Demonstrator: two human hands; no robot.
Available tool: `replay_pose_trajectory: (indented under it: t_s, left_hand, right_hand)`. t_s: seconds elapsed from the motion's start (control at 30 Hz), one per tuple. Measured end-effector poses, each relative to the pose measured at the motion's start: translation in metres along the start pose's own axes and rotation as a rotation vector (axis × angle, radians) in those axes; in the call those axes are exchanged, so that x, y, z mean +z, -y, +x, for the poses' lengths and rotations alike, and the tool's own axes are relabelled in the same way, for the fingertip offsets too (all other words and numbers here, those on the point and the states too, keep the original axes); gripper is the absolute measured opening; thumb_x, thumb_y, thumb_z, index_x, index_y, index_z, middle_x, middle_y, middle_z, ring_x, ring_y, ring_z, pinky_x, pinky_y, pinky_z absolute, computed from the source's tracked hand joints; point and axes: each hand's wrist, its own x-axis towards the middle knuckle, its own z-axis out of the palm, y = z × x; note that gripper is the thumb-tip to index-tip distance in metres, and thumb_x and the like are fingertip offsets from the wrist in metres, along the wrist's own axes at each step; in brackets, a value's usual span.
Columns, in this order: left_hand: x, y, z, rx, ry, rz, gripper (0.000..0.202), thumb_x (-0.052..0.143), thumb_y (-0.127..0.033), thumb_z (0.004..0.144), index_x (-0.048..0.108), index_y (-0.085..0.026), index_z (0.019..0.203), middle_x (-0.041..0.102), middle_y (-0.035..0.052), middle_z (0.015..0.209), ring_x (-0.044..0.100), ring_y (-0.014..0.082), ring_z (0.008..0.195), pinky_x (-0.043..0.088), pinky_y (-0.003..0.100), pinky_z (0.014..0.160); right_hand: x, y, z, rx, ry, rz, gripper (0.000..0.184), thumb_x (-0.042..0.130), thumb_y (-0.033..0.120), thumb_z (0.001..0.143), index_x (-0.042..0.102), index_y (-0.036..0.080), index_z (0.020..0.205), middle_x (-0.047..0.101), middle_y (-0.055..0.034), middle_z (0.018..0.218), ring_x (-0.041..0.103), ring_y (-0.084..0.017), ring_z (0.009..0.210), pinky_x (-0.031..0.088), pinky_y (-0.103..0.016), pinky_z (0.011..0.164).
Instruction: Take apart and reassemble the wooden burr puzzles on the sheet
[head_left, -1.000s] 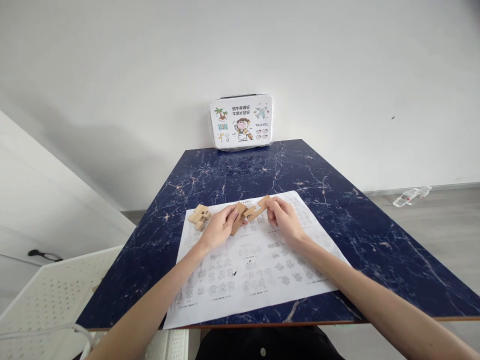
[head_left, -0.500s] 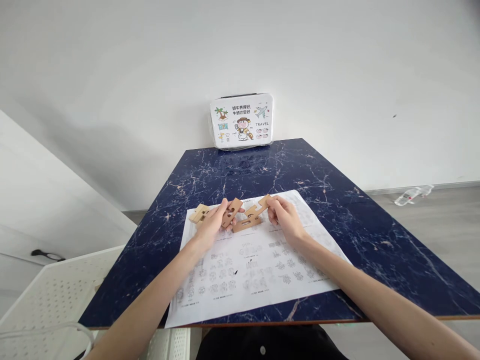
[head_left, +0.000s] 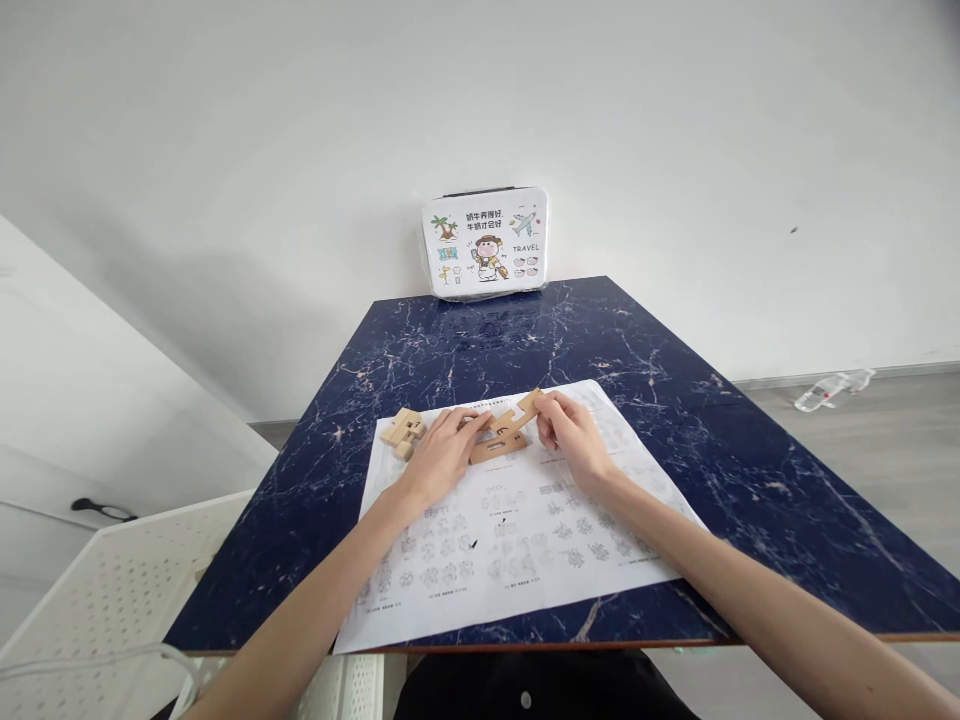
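A printed paper sheet [head_left: 525,540] lies on the dark blue marble table [head_left: 675,400]. At its far edge, flat notched wooden puzzle pieces [head_left: 499,442] rest together. My left hand [head_left: 442,455] lies low over their left end, fingers curled onto a wooden piece there. My right hand [head_left: 571,432] pinches the upper right end of a notched wooden piece [head_left: 527,403]. A small cluster of joined wooden blocks [head_left: 405,432] sits just left of my left hand, untouched.
A white illustrated box [head_left: 485,243] stands against the wall at the table's far edge. A white perforated basket [head_left: 90,600] sits beside the table at lower left. A plastic bottle [head_left: 832,388] lies on the floor at right.
My left hand lowered the piece it held up half a second ago down onto the pieces on the paper. My right hand stayed almost still on its piece.
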Motion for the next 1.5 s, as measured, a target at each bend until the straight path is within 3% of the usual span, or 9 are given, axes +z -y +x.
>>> replay_pose_trajectory:
  t_s: [0.17, 0.4, 0.53, 0.73, 0.9, 0.97, 1.1, 1.3, 1.5]
  left_hand:
    - [-0.005, -0.004, 0.000, 0.107, -0.010, 0.158, 0.027, 0.052, -0.039, 0.107, 0.070, -0.026, 0.123, 0.061, 0.0106, 0.136, 0.052, 0.0309, 0.130, 0.042, 0.052, 0.112]
    - [-0.013, -0.018, 0.001, 0.120, 0.077, 0.103, 0.032, 0.065, -0.053, 0.098, 0.071, -0.022, 0.095, 0.064, 0.0111, 0.128, 0.052, 0.0321, 0.130, 0.042, 0.052, 0.114]
    - [-0.014, -0.021, 0.000, 0.144, 0.087, 0.036, 0.030, 0.070, -0.050, 0.094, 0.070, -0.022, 0.086, 0.065, 0.0117, 0.127, 0.051, 0.0330, 0.130, 0.039, 0.053, 0.118]
    - [-0.012, -0.027, 0.000, 0.190, 0.123, 0.028, 0.030, 0.072, -0.041, 0.091, 0.064, -0.023, 0.068, 0.070, 0.0107, 0.117, 0.054, 0.0335, 0.123, 0.044, 0.052, 0.111]
    - [-0.007, -0.030, -0.001, 0.151, 0.053, -0.028, 0.018, 0.067, -0.037, 0.096, 0.070, -0.024, 0.084, 0.073, 0.0096, 0.102, 0.063, 0.0301, 0.106, 0.047, 0.047, 0.101]
    - [-0.006, -0.030, -0.002, 0.053, -0.011, -0.078, 0.017, 0.063, -0.038, 0.100, 0.071, -0.024, 0.095, 0.073, 0.0071, 0.092, 0.065, 0.0249, 0.086, 0.049, 0.040, 0.088]
    - [-0.006, -0.028, -0.001, -0.164, -0.108, -0.234, 0.022, 0.056, -0.043, 0.104, 0.067, -0.024, 0.104, 0.069, 0.0008, 0.071, 0.052, 0.0147, 0.052, 0.041, 0.028, 0.061]
    - [-0.005, -0.021, 0.005, -0.275, -0.225, -0.560, 0.031, 0.049, -0.049, 0.107, 0.062, -0.022, 0.111, 0.064, 0.0012, 0.079, 0.054, 0.0125, 0.056, 0.041, 0.026, 0.057]
    - [-0.004, -0.019, 0.005, -0.196, -0.211, -0.553, 0.033, 0.041, -0.049, 0.110, 0.058, -0.021, 0.112, 0.060, 0.0021, 0.091, 0.057, 0.0137, 0.071, 0.051, 0.028, 0.072]
  right_hand:
    - [0.001, -0.001, 0.001, 0.006, 0.000, 0.006, 0.030, 0.063, 0.045, 0.087, 0.052, 0.023, 0.070, 0.047, 0.0056, 0.054, 0.037, -0.011, 0.047, 0.027, -0.028, 0.048]
    - [0.000, 0.000, -0.002, 0.004, 0.008, 0.006, 0.032, 0.063, 0.046, 0.089, 0.051, 0.023, 0.070, 0.046, 0.0057, 0.054, 0.037, -0.011, 0.046, 0.028, -0.028, 0.048]
    - [0.000, -0.002, -0.002, -0.001, 0.031, 0.033, 0.032, 0.064, 0.049, 0.090, 0.056, 0.022, 0.073, 0.057, 0.0034, 0.062, 0.042, -0.010, 0.045, 0.031, -0.028, 0.047]
    - [-0.001, -0.006, 0.000, 0.027, 0.033, 0.093, 0.029, 0.065, 0.051, 0.089, 0.060, 0.022, 0.083, 0.070, 0.0007, 0.075, 0.045, -0.009, 0.043, 0.031, -0.027, 0.046]
    - [-0.002, -0.002, 0.000, 0.079, 0.015, 0.177, 0.029, 0.070, 0.048, 0.086, 0.059, 0.021, 0.084, 0.075, -0.0024, 0.083, 0.043, -0.009, 0.043, 0.030, -0.029, 0.046]
    - [-0.002, 0.000, 0.000, 0.085, 0.018, 0.226, 0.031, 0.072, 0.048, 0.084, 0.057, 0.022, 0.082, 0.077, -0.0035, 0.086, 0.043, -0.009, 0.044, 0.030, -0.029, 0.046]
    - [-0.001, 0.006, -0.001, 0.054, 0.064, 0.262, 0.034, 0.073, 0.050, 0.084, 0.052, 0.023, 0.080, 0.079, -0.0055, 0.089, 0.045, -0.010, 0.046, 0.029, -0.029, 0.047]
    - [0.005, 0.006, -0.008, -0.007, 0.174, 0.055, 0.040, 0.072, 0.054, 0.087, 0.047, 0.024, 0.079, 0.081, -0.0071, 0.086, 0.053, -0.011, 0.045, 0.034, -0.029, 0.048]
    - [0.005, -0.004, -0.008, -0.050, 0.232, -0.112, 0.044, 0.069, 0.055, 0.092, 0.041, 0.025, 0.078, 0.082, -0.0084, 0.089, 0.062, -0.014, 0.049, 0.042, -0.030, 0.053]
